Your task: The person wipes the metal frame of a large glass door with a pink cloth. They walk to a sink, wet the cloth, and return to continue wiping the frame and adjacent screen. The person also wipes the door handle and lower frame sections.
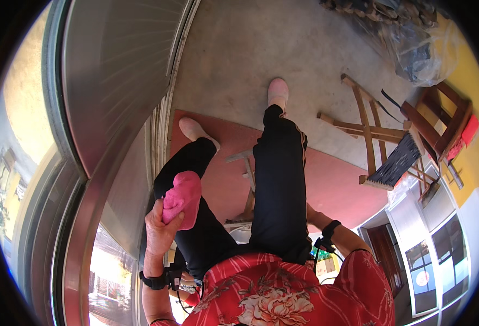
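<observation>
A folded pink cloth [184,199] is gripped in my left hand [164,228], the thumb pressed across its face. It is held above my left thigh, near the metal-framed glass door [117,81] at the left. My right hand [312,214] hangs beside my right thigh, and its fingers are hidden behind the black trouser leg. Whether it holds anything cannot be made out. Between my legs, part of a small wooden stool [249,199] shows, mostly covered.
A folding wooden stool [400,157] with a dark woven seat lies at the right, beside a brown wooden stool [447,122]. Clear plastic bags [420,53] sit at the upper right. Reddish flooring [337,175] meets grey concrete [231,61]. A door track [170,98] runs along the left.
</observation>
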`<control>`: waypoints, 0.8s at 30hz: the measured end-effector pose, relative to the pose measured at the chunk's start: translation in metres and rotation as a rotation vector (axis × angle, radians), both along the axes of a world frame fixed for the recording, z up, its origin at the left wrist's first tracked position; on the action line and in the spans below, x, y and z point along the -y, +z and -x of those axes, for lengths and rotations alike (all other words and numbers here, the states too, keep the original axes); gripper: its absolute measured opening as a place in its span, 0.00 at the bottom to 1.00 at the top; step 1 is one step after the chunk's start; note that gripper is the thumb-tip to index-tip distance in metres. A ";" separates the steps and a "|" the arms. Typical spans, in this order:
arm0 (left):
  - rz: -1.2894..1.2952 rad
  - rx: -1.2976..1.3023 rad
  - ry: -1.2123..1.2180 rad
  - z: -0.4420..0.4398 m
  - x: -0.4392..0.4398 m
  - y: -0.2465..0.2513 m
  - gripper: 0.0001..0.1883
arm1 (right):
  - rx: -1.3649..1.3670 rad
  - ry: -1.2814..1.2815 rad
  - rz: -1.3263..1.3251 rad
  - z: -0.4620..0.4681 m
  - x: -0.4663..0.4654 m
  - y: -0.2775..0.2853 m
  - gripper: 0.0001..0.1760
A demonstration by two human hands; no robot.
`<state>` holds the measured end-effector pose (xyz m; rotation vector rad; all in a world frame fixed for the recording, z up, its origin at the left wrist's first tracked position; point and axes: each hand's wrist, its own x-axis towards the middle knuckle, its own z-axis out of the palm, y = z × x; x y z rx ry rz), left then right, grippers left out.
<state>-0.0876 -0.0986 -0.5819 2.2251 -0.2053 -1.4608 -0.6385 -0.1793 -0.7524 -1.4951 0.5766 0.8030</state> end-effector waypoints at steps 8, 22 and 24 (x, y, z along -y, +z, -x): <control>0.004 -0.042 0.141 0.005 -0.002 -0.025 0.11 | -0.102 0.319 0.251 -0.085 0.110 0.001 0.24; 0.175 0.144 0.194 0.020 0.000 -0.067 0.12 | -0.794 0.526 -0.615 0.064 0.143 0.135 0.33; 0.165 0.298 0.117 0.028 -0.004 -0.070 0.14 | -0.691 0.422 -0.411 0.096 0.161 0.124 0.28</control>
